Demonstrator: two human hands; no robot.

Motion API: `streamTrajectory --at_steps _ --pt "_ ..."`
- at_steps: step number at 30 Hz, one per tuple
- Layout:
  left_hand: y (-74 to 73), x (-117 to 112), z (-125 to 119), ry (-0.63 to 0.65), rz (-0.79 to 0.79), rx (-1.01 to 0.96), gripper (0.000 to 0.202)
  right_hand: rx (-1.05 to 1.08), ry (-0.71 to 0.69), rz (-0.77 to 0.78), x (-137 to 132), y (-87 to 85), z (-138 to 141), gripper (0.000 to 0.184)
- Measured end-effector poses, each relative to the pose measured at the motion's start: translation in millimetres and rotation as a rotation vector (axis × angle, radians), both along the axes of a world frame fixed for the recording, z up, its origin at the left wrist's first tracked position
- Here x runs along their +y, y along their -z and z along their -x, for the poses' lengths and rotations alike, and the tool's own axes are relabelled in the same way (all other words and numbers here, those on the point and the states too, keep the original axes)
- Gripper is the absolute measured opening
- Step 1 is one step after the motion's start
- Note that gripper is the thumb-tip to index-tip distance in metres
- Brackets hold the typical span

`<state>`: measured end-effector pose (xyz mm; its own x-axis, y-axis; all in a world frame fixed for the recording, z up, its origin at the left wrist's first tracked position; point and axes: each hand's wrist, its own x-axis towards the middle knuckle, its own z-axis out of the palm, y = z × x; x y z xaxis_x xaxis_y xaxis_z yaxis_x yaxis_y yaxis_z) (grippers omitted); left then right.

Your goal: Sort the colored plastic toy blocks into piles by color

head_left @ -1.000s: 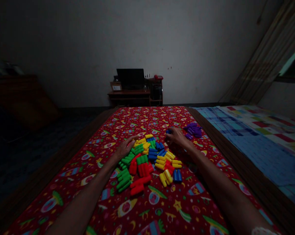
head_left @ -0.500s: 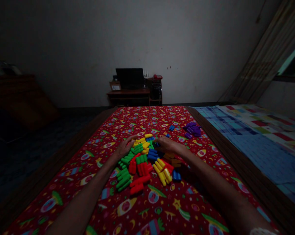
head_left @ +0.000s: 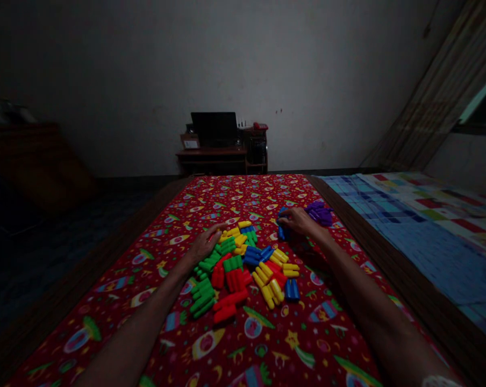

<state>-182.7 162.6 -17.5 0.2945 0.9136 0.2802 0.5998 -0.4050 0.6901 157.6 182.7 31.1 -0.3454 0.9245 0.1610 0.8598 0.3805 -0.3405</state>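
Observation:
A heap of plastic toy blocks in green, red, yellow and blue lies on a red patterned cloth. My left hand rests flat against the heap's left edge, fingers stretched over green and yellow blocks. Farther right, my right hand is closed on a blue block held just above the cloth. A small cluster of purple blocks sits just beyond that hand, to its right.
The cloth covers a long low surface with wooden edges. A blue checked mat lies to the right. A desk with a dark monitor stands against the far wall. The room is dim.
My right hand went into the heap, took a blue block, and has moved back to the right toward the purple cluster. My left hand has stayed still.

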Motion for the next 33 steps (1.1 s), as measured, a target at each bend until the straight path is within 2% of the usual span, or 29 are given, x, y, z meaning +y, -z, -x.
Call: streamTrajectory --at_steps 2,4,6,7,12,15,19,22,25,29,33 --pt "0.1 0 0 0.006 0.003 -0.007 0.062 -0.098 -0.053 0.094 -4 -4.5 -4 0.038" --pt "0.0 0 0 0.011 0.004 -0.010 0.062 -0.180 -0.056 0.121 -9 -2.4 -3 0.068" --pt "-0.3 0 -1 0.007 0.001 -0.012 0.062 -0.223 -0.020 0.084 -12 8.2 2 0.092" --pt "-0.5 0 -1 0.003 -0.002 -0.011 0.062 -0.228 0.003 0.055 -11 16.1 5 0.095" --pt "-2.3 -1 0 0.008 -0.009 0.006 0.059 -0.124 0.040 -0.086 12 57.5 11 0.075" --pt "-4.0 -3 -1 0.011 -0.014 0.005 0.059 -0.042 0.053 -0.169 34 68.0 10 0.066" --pt "-5.6 -5 -2 0.016 -0.008 -0.004 0.059 -0.004 0.059 -0.210 50 63.8 14 0.064" --pt "-4.3 -4 -2 0.008 0.005 -0.012 0.059 0.028 0.040 -0.273 42 52.3 21 0.057" --pt "-1.6 -1 -1 0.008 0.011 -0.017 0.060 0.080 -0.095 -0.254 21 38.2 35 0.039" --pt "-0.4 0 -1 -0.004 0.009 -0.013 0.059 0.106 -0.369 -0.072 -5 30.8 66 0.031" --pt "-3.5 -3 -2 0.009 0.006 -0.007 0.057 0.092 -0.355 -0.106 -12 37.1 94 0.041"
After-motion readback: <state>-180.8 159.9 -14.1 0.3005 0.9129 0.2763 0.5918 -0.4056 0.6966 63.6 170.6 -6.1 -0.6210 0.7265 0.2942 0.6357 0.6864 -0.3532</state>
